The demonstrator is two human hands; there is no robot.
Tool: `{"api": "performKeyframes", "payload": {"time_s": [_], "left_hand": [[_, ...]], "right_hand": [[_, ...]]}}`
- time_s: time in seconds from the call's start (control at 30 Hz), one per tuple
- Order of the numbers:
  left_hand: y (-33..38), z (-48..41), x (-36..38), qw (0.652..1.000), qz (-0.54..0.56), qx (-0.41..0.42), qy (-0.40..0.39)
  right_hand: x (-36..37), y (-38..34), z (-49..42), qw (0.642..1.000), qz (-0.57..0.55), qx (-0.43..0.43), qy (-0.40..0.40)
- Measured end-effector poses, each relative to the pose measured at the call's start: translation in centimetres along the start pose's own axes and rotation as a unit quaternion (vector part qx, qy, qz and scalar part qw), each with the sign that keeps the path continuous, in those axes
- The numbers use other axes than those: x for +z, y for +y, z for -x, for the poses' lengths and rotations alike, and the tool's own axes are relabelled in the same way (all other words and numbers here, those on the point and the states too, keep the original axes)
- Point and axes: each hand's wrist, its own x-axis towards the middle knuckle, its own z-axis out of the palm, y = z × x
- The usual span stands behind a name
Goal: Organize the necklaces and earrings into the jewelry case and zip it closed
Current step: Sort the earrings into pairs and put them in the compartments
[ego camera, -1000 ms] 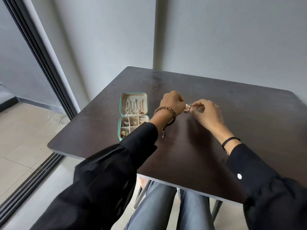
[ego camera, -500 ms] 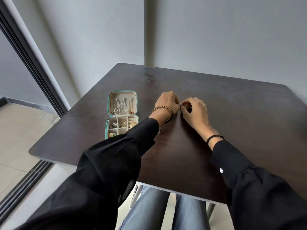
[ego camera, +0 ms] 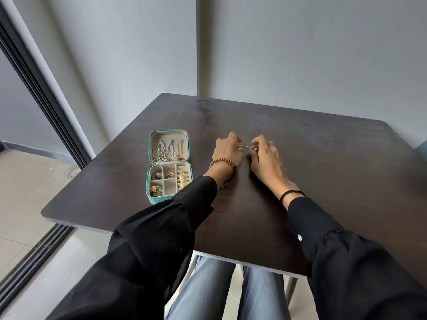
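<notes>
Lying open and flat near the left edge of the dark table [ego camera: 323, 172], the teal jewelry case [ego camera: 149, 179] shows both halves to the head camera. Its far half is the lid [ego camera: 169, 134], where several silver necklaces [ego camera: 165, 151] hang side by side from a row of hooks, with one gold-toned chain at the right end. The near half is a tray split into small compartments: a silver cluster [ego camera: 157, 175] sits in the far left one, a triangular pendant [ego camera: 171, 173] in the one beside it, a green and gold piece [ego camera: 156, 191] in the near left one, and a column of gold earrings [ego camera: 184, 179] runs down the right side. The near corner of the case is covered by the left black sleeve [ego camera: 161, 239]. To the right of the case and apart from it, the two hands face each other just above the tabletop. The right hand [ego camera: 265, 158] pinches a small metal earring [ego camera: 249, 147] between thumb and fingertips. The left hand [ego camera: 227, 150] has its fingers curled away from the camera; a tiny glint shows at its fingertips, but whether it grips anything cannot be told. The earring is too small for its shape to be made out. A beaded bracelet [ego camera: 223, 161] circles the left wrist and a black band [ego camera: 292, 194] the right.
</notes>
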Motion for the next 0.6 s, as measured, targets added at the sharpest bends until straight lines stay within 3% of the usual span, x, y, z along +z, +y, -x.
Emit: {"api": "performKeyframes", "payload": {"time_s": [0.2, 0.6], "left_hand": [[0.3, 1.1, -0.6, 1.0, -0.013, 0.011, 0.001], [1.0, 4.1, -1.9, 0.991, 0.137, 0.004, 0.0]], "right_hand": [[-0.7, -0.3, 0.8, 1.0, 0.008, 0.005, -0.013], [-3.6, -2.5, 2.9, 0.986, -0.136, 0.101, -0.004]]}}
